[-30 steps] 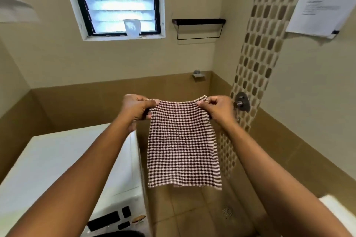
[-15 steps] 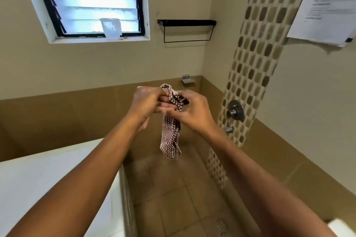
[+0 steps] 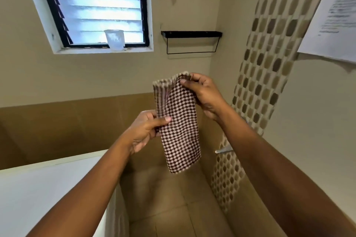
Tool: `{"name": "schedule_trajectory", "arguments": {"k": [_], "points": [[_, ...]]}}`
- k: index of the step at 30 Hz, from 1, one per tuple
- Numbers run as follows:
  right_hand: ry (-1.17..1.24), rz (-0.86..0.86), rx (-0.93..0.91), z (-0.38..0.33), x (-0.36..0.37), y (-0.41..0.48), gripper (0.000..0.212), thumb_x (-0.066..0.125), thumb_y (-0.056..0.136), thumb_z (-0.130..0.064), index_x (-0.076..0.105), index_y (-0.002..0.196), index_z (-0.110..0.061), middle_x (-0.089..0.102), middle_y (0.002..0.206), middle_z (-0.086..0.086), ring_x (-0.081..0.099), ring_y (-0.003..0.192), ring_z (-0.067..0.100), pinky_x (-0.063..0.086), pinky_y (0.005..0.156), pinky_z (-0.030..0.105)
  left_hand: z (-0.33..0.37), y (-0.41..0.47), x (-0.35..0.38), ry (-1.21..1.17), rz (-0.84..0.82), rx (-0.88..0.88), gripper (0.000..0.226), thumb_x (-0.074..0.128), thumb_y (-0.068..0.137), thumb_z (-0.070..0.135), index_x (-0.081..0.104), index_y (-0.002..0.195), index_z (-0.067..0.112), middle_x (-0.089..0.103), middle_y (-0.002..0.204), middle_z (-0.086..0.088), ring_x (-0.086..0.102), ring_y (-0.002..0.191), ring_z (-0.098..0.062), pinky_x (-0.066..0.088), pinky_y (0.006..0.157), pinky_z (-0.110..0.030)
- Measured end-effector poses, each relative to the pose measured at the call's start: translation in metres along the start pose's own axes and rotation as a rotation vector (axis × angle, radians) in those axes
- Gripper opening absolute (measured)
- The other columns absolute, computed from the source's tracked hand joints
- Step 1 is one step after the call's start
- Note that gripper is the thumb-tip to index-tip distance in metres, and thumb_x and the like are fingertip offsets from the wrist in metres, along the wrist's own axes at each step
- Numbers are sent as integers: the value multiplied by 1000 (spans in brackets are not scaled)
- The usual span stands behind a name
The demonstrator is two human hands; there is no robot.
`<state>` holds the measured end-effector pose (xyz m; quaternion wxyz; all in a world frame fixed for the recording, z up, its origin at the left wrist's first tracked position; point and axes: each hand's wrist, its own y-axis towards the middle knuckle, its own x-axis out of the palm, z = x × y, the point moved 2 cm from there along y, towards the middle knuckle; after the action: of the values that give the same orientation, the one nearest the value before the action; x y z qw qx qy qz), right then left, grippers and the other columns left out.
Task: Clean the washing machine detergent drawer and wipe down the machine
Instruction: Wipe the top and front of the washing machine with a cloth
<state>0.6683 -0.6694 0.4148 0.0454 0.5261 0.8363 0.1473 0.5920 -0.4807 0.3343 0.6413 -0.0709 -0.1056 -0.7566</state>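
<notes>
A brown-and-white checked cloth [image 3: 179, 127] hangs folded lengthwise in the air before me. My right hand [image 3: 204, 96] pinches its top edge. Lower down, my left hand [image 3: 146, 131] grips the cloth's left side between thumb and fingers. The white top of the washing machine [image 3: 48, 188] fills the lower left, under my left forearm. Its front panel and the detergent drawer are out of view.
A louvred window [image 3: 92, 5] with a translucent plastic cup [image 3: 114, 39] on its sill is on the far wall. A black wall shelf [image 3: 191, 41] hangs beside it. On the right are a mosaic tile strip [image 3: 269, 54], a tap lever [image 3: 224, 150] and a pinned paper sheet [image 3: 335, 15].
The cloth, spread wide a second ago, was gathered between both hands and is now folded into a narrow strip. My left hand slid lower down it. The view tilted upward.
</notes>
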Motion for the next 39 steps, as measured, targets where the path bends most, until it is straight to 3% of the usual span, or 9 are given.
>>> {"name": "schedule_trajectory", "arguments": {"k": [3,6,9,13,18,23,25,30,39], "points": [[36,-89,174,35,-15,1,62,74,91,-46,58,138,-10,71,130,7,68,120,24,56,100,40,-2,16,15,-216,181,40,35,71,88,6,67,122,-2,73,122,-18,73,110,-28,62,86,-35],[-171,-104,442,96,-29,-20,82,83,83,-43,45,148,-10,71,128,8,73,108,20,59,66,25,-18,23,17,-224,393,-24,44,66,92,-5,53,134,-2,70,125,-23,69,115,-35,56,100,-48],[-142,-7,459,126,-44,-23,80,77,89,-9,30,154,-13,73,113,14,75,85,14,56,57,24,-37,20,9,-98,406,-114,61,69,86,-15,45,138,9,71,116,-23,69,112,-37,58,95,-47],[-189,-173,424,122,-56,-20,63,80,82,3,55,140,-5,75,112,17,74,96,21,60,86,38,-44,22,-5,295,281,-134,55,78,76,-16,65,127,-1,75,113,-18,72,106,-30,62,86,-32],[-652,-188,207,112,-52,-19,42,91,71,-4,74,109,-6,76,93,0,73,79,8,55,61,14,-39,37,-5,846,284,-67,59,89,72,1,70,126,9,74,117,-4,69,110,-19,54,101,-34],[-872,-90,-9,105,-55,-6,22,88,74,-23,75,90,-31,67,92,-13,65,88,5,57,76,31,-36,51,-3,1153,399,54,25,90,73,13,76,92,24,71,92,8,67,90,-12,54,78,-29],[-811,-76,-26,100,-63,4,25,88,76,-22,73,94,-30,64,104,-8,62,101,11,53,88,33,-31,57,-5,1106,417,86,18,88,76,21,73,86,23,67,92,2,64,88,-15,51,74,-31],[-65,-84,205,87,-82,27,41,77,90,-22,66,124,-2,74,121,14,69,116,29,55,99,41,-24,75,-1,222,259,25,44,71,91,32,65,121,2,74,119,-14,69,113,-32,55,100,-47],[178,-201,467,107,-74,48,64,82,82,-3,53,139,-4,69,131,16,67,122,32,50,110,53,-20,131,16,119,730,-7,27,60,104,29,64,114,4,74,111,-16,71,105,-32,58,95,-50]]}}
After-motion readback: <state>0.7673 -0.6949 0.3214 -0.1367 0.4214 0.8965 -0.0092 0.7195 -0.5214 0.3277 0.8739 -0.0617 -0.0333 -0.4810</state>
